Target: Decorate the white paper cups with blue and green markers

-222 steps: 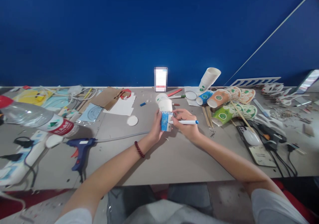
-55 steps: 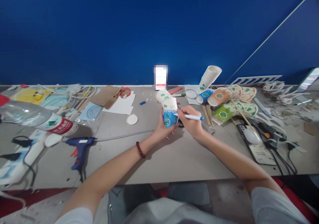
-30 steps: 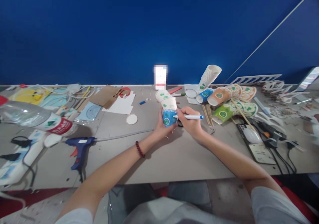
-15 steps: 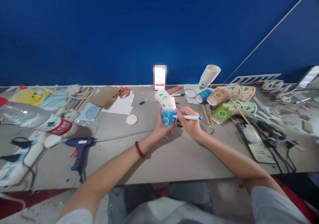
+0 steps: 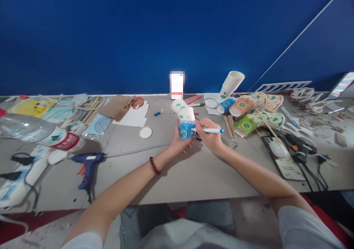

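Note:
A paper cup piece [image 5: 187, 130], its lower part coloured blue around a green logo, is held in my left hand [image 5: 177, 138]. White paper cup parts [image 5: 186, 113] with green prints extend from its top toward the wall. My right hand [image 5: 210, 134] is closed around a white marker with a blue end [image 5: 212, 130], its tip at the blue surface. A small blue pen cap [image 5: 157, 114] lies on the table to the left. Some fingers of my left hand are hidden behind the cup.
A blue glue gun [image 5: 90, 168] and a water bottle [image 5: 47, 132] lie on the left. At right are a stack of white cups [image 5: 232, 83], coloured cups [image 5: 243, 107], wooden sticks [image 5: 230, 126] and a phone [image 5: 284, 164]. A lit phone screen [image 5: 177, 86] stands by the blue wall.
Hardly anything differs. Both hands keep the same hold on cup and marker, and the whole view has shifted very slightly.

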The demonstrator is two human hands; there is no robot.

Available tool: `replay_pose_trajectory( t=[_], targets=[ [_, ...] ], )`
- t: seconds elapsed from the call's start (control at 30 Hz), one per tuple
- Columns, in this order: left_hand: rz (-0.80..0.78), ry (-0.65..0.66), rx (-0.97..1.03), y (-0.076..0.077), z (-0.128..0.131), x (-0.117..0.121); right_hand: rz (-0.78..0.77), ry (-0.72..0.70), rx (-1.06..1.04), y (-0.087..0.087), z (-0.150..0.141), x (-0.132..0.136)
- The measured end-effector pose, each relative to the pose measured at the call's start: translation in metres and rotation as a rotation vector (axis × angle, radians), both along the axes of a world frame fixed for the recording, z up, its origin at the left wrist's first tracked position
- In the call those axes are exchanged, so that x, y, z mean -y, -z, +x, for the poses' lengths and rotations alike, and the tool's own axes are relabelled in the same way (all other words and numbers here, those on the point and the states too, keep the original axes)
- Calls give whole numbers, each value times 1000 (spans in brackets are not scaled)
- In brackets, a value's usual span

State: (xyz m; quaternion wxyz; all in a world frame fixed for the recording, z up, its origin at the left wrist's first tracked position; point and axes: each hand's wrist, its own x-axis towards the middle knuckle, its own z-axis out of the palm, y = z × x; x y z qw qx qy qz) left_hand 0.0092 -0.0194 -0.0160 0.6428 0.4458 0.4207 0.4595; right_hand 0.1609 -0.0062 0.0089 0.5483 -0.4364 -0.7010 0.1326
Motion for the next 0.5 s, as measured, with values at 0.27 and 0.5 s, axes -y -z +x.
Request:
replay_pose_trajectory(
  t=[0.27, 0.5],
  targets=[
    [-25, -9, 5, -2, 0, 0, -33, -27, 6, 1, -1, 1],
    [-59, -25, 2, -6, 0, 0, 23, -9, 8, 1, 1, -2]
  ],
)
